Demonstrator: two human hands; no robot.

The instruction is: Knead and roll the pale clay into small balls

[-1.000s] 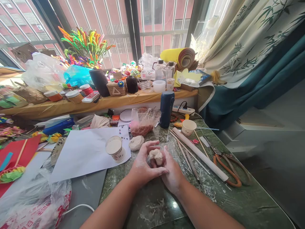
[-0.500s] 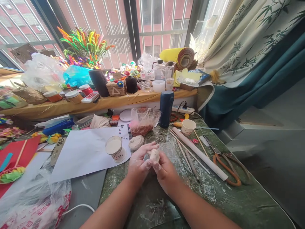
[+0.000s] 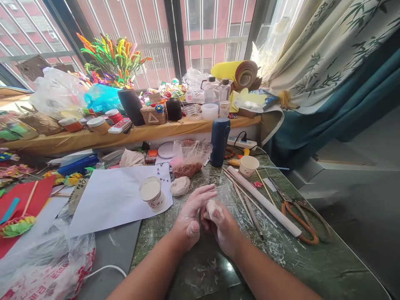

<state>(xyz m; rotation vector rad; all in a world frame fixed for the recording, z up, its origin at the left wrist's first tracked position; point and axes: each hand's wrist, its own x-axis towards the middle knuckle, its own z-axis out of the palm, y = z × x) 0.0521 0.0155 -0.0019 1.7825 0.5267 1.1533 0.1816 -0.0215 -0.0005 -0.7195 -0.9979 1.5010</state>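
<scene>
A small lump of off-white clay is gripped between the thumb and fingers of my right hand. Just to its left, my left hand is open, fingers stretched out and thumb apart, palm turned toward the clay. White powder coats both hands. Beyond my left hand lies a larger round piece of clay on the green tabletop. A paper cup of white powder stands on a white sheet of paper to the left.
Right of my hands lie a rolling pin, thin sticks and orange-handled scissors. Farther back are another paper cup, a dark blue bottle and a plastic bag of reddish material. A plastic bag sits at lower left.
Both hands were around the clay and pressed it together between them. Now the left hand has opened away from it, and the clay is in the right hand.
</scene>
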